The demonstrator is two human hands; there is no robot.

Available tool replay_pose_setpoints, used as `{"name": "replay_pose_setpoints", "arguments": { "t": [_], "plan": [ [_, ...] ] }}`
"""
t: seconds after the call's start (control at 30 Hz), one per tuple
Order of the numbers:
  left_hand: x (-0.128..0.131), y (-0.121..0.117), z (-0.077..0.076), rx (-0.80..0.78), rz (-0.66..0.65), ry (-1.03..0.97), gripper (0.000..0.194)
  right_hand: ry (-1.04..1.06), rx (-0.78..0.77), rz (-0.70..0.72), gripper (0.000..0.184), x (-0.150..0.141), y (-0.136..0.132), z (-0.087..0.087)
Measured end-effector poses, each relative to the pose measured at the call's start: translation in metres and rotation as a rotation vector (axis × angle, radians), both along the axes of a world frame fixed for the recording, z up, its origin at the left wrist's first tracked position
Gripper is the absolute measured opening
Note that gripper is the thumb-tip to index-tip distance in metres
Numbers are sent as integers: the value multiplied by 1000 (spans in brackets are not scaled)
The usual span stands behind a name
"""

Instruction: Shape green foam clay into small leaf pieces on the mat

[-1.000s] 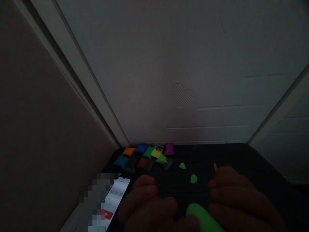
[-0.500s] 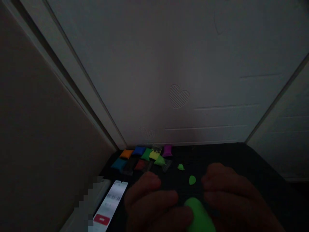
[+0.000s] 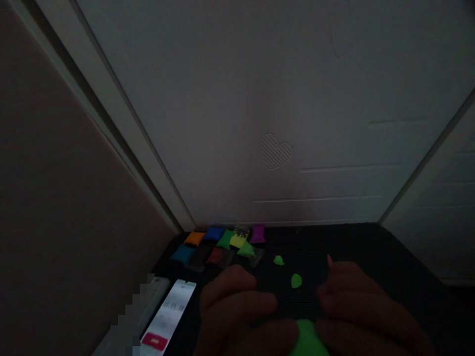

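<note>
A bright green lump of modelling clay (image 3: 308, 341) sits between my hands at the bottom of the head view, its lower part cut off by the frame. My left hand (image 3: 241, 316) presses curled fingers against its left side. From the right, my right hand (image 3: 367, 311) closes on it with bent fingers. Both thumbs are hidden. Beyond the hands lie two small bits of the same green clay, a rounded piece (image 3: 296, 281) and a ragged piece (image 3: 278, 260). A small pink tip (image 3: 329, 260) shows above my right hand; I cannot tell what it is.
Several coloured clay packets, among them an orange packet (image 3: 195, 239) and a purple packet (image 3: 258, 234), lie at the back left of the dark surface (image 3: 334, 242). A lit phone (image 3: 170, 311) lies at left. A pale panel (image 3: 230, 99) rises behind the surface.
My right hand's fingers have come down and in against the clay, so less of the lump shows. The camera view has shifted slightly. The loose bits and packets stay put.
</note>
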State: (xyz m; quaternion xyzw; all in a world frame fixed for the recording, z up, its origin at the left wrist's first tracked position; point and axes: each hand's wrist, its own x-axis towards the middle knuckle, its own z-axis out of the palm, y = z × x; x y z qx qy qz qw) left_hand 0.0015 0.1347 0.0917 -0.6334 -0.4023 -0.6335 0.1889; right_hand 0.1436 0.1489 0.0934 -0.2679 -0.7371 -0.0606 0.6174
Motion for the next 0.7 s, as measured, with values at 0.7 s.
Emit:
{"name": "replay_pose_setpoints", "arguments": {
  "t": [0.7],
  "plan": [
    [16, 3, -4, -523, -519, -388, 11, 26, -166, -1, 11, 3, 1, 9]
  ]
}}
